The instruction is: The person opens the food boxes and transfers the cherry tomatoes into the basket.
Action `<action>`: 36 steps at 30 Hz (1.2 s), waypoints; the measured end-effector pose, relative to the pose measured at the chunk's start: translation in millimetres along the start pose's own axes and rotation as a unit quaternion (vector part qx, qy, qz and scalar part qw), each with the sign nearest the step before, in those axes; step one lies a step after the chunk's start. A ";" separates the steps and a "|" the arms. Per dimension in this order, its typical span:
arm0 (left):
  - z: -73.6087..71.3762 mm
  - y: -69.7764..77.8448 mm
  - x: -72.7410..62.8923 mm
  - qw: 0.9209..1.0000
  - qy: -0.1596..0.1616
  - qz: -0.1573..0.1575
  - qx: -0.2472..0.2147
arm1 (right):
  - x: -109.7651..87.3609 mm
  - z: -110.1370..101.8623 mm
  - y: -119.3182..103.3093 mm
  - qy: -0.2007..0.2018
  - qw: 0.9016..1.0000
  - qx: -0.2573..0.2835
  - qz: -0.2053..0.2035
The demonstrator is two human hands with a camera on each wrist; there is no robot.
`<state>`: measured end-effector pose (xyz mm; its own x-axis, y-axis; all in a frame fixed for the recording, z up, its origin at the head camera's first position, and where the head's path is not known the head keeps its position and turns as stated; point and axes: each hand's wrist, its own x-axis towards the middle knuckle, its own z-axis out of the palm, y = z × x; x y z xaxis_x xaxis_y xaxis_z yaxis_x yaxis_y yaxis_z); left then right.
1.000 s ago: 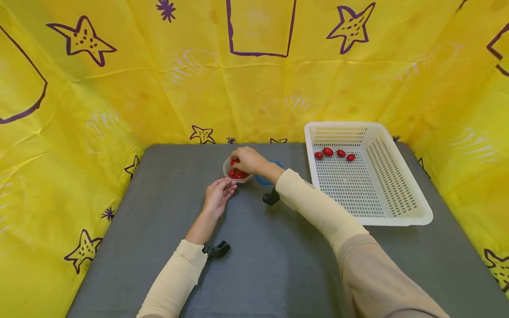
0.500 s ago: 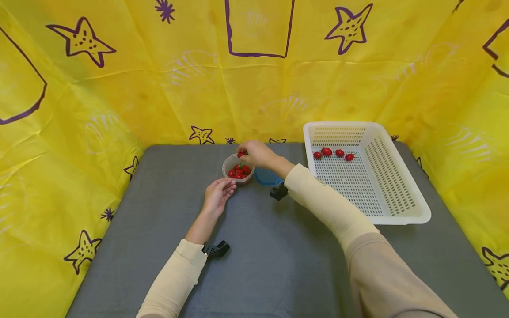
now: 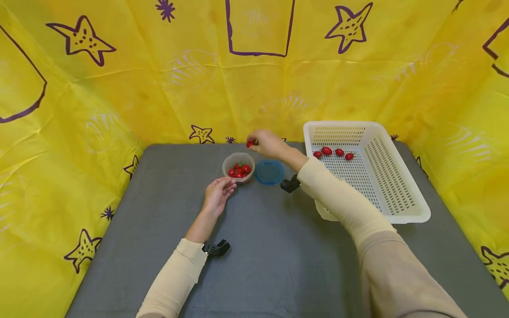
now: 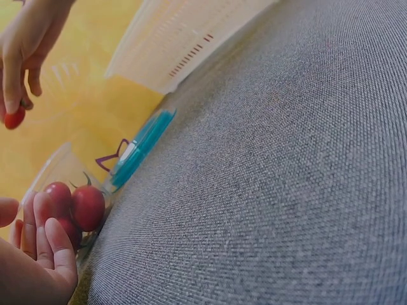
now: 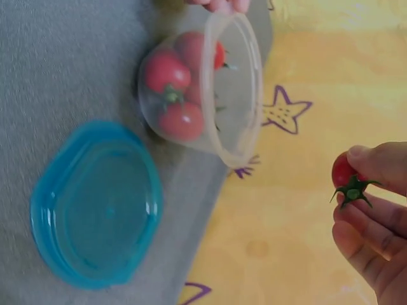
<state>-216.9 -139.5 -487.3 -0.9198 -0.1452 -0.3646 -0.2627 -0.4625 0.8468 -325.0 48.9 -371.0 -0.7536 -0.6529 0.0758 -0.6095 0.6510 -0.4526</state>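
My right hand (image 3: 268, 143) pinches a cherry tomato (image 5: 345, 173) with a green stem between thumb and fingers. It is raised above the table's far edge, over and behind the blue lid (image 5: 102, 206). My left hand (image 3: 218, 194) holds the near rim of a clear plastic container (image 3: 226, 165) with its thumb and fingertips. Several red tomatoes (image 5: 168, 73) with green stems lie inside that container. In the left wrist view the left fingers (image 4: 43, 238) partly cover the container and its tomatoes.
A white perforated basket (image 3: 366, 176) stands on the right of the grey table (image 3: 254, 265). Several tomatoes (image 3: 326, 151) lie in it near the back left. The right forearm crosses over its front left edge. Yellow patterned cloth (image 3: 254, 88) surrounds the table behind and at both sides.
My right hand has lifted a cherry tomato out of the container and moved up and rightward, uncovering the blue lid. The left hand has stayed at the container's rim.
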 end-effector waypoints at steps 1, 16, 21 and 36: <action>0.2 -0.1 0.2 1.000 0.001 0.000 -0.001 | -0.7 -2.7 1.1 0.004 1.000 0.001 0.000; 0.2 -0.6 1.0 1.000 0.007 -0.003 0.004 | -16.6 -35.9 19.7 0.059 0.998 0.023 0.006; 0.1 -1.0 1.9 1.000 0.006 -0.004 0.006 | -25.9 -48.8 27.9 0.062 0.998 0.015 0.026; -0.7 -1.6 1.7 1.000 0.002 -0.002 0.005 | -52.9 -70.1 64.2 0.102 0.991 0.017 0.079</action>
<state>-217.8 -139.6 -489.5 -0.9174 -0.1468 -0.3699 -0.2695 -0.4547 0.8489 -341.5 152.4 -341.8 -0.8756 -0.4494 0.1770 -0.4729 0.7233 -0.5033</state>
